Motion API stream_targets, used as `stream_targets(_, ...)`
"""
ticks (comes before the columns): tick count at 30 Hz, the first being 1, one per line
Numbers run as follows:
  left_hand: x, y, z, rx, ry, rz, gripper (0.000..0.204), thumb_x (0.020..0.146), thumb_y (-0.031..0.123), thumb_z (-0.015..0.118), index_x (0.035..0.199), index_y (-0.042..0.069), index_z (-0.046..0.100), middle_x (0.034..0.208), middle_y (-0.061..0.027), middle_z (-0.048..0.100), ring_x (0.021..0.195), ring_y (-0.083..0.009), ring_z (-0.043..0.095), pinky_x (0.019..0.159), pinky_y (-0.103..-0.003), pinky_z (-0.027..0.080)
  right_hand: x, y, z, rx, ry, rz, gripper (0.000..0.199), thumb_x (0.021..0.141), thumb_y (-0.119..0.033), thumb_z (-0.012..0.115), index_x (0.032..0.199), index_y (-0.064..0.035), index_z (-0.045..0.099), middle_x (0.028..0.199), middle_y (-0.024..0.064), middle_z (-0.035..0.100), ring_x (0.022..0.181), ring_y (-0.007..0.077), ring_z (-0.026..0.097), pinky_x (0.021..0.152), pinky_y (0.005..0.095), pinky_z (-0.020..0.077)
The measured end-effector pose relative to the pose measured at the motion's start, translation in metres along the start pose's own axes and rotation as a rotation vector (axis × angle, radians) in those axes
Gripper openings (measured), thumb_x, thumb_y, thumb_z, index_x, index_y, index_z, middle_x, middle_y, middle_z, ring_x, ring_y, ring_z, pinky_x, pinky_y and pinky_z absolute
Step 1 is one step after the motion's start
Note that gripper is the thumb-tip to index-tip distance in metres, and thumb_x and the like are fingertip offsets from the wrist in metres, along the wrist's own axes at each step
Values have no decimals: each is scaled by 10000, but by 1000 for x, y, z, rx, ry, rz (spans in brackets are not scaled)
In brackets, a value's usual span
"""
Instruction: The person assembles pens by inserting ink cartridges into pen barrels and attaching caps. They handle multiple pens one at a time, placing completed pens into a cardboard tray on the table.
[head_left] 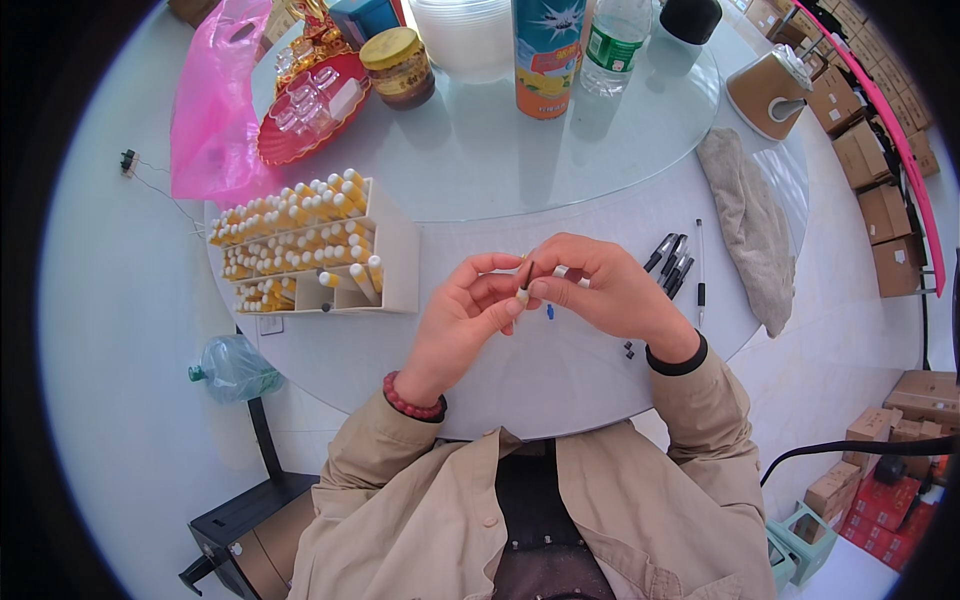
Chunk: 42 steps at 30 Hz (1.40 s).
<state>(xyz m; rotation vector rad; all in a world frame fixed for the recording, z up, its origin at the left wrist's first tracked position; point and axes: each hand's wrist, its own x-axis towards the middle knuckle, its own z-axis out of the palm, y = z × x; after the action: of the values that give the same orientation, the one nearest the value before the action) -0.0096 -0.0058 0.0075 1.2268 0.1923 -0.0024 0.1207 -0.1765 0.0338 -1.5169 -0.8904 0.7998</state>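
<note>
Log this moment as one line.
Left hand, right hand: meeting at slim dark piece | Rack of white-capped tubes: left | Black pens: right

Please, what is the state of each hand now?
Left hand: closed, pinching a thin dark-and-white piece.
Right hand: closed on that piece, also holding a white cylinder.

Dark pc. (528, 274) partly hid by fingers (568, 249); tall can (547, 65) cut off @ top.

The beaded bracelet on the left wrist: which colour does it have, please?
The beaded bracelet is dark red; the head view shows it.
</note>
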Motion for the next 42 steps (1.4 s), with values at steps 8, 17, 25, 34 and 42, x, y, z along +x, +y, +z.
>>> stream_targets(8, 0, 1, -1, -97, 95, 5, 332, 984, 41, 550, 1313, 36, 508, 1214, -88, 616, 1017, -152, 636, 696, -230, 469, -5, 6, -10, -699, -6, -194, 174, 788, -55, 736, 958, -69, 704, 887, 81, 623, 855, 264, 602, 727, 360, 499)
stream_targets(17, -1, 4, 0, -84, 77, -23, 386, 984, 56, 551, 1365, 27, 500, 1177, -66, 612, 1036, -142, 623, 730, -235, 470, -7, 3, -15, -780, 52, -139, 206, 774, -91, 756, 967, -74, 686, 902, 69, 611, 937, 274, 589, 770, 387, 505)
stream_targets(25, -1, 5, 1, -66, 66, -42, 349, 996, 62, 524, 1343, 30, 516, 1162, -56, 620, 1041, -149, 623, 792, -263, 490, -10, 12, -5, -935, -135, -139, 206, 761, -100, 759, 960, -102, 707, 908, 44, 615, 953, 244, 591, 766, 367, 527)
stream_targets(34, 2, 0, 1, -108, 69, -96, 328, 1059, 192, 449, 1321, 15, 534, 1045, -51, 635, 940, -136, 623, 738, -249, 489, -9, 17, -2, -951, -117, -255, 126, 775, -81, 734, 891, -126, 718, 883, 36, 600, 929, 229, 590, 729, 362, 528)
stream_targets(42, 2, 3, -4, -112, 56, -82, 345, 1060, 231, 459, 1291, 1, 572, 943, -42, 658, 824, -105, 625, 648, -224, 475, -3, 17, 0, -891, -170, -211, 87, 804, -54, 701, 886, -80, 693, 876, 46, 589, 910, 251, 587, 722, 374, 515)
